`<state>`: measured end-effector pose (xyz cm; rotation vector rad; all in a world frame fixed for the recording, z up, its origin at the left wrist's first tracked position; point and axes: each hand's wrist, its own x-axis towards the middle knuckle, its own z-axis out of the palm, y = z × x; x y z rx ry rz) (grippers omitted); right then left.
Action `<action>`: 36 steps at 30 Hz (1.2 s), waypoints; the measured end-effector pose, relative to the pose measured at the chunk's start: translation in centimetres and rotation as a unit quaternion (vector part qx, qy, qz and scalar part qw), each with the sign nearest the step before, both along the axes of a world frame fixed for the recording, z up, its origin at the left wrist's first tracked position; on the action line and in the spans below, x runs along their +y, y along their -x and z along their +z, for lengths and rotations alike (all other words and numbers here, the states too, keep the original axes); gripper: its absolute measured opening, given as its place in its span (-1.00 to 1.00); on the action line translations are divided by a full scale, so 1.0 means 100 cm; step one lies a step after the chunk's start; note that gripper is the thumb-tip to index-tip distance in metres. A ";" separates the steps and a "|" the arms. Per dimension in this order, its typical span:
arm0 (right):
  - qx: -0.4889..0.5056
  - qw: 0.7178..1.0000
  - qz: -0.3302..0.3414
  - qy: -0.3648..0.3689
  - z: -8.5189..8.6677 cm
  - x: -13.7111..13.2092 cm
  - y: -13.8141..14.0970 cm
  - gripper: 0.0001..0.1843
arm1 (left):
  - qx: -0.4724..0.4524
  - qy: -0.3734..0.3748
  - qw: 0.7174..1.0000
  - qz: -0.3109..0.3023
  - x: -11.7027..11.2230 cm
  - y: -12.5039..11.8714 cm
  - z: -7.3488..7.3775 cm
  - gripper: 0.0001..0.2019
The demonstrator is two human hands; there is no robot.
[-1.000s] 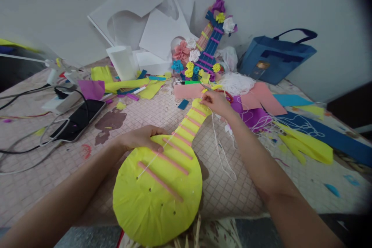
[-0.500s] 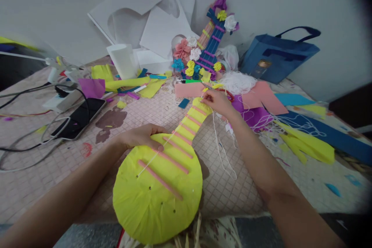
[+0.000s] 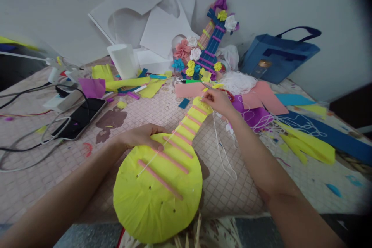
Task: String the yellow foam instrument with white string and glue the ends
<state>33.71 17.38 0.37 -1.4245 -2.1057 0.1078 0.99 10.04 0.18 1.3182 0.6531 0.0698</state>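
A yellow paper-covered toy banjo (image 3: pixel 162 209) with pink strips (image 3: pixel 159 179) across it leans over the table's front edge, its neck pointing away from me. My left hand (image 3: pixel 145 137) grips the upper left rim of its round body, thumb on top. At the far end of the neck, my right hand (image 3: pixel 216 101) has thumb and finger pinched together on a white string (image 3: pixel 146 165). The string runs taut from a small hole in the body up along the neck. Its loose end hangs beside the neck onto the table. Several other holes in the body show no string.
Behind stands a blue toy guitar (image 3: pixel 207 57) with paper flowers. White string lies heaped (image 3: pixel 236 82) near coloured paper scraps (image 3: pixel 266 97). A blue bag (image 3: pixel 280 58) is at the back right. On the left are a phone (image 3: pixel 80 119), cables and a white paper roll (image 3: pixel 123 62).
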 end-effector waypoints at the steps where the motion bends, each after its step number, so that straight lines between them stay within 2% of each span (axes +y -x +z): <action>1: -0.001 1.000 0.000 0.001 0.000 0.000 0.000 -0.89 | 0.000 -0.001 1.000 0.001 0.000 0.000 -0.001 -0.54; 21: 0.002 1.000 0.018 -0.019 -0.002 0.003 -0.003 -0.92 | -0.004 0.008 1.000 0.018 0.002 0.003 -0.003 -0.53; 29: 0.005 0.999 0.004 -0.039 -0.002 0.004 -0.006 -0.94 | 0.000 0.011 1.000 0.018 0.003 0.003 0.003 -0.53; 32: 0.008 0.999 0.003 -0.033 -0.003 0.005 -0.007 -0.94 | 0.000 0.001 0.999 0.039 0.005 0.005 0.004 -0.50; 36: 0.029 0.999 0.000 -0.042 0.002 0.003 -0.007 -0.93 | 0.011 -0.018 0.995 0.099 0.012 0.013 0.004 -0.52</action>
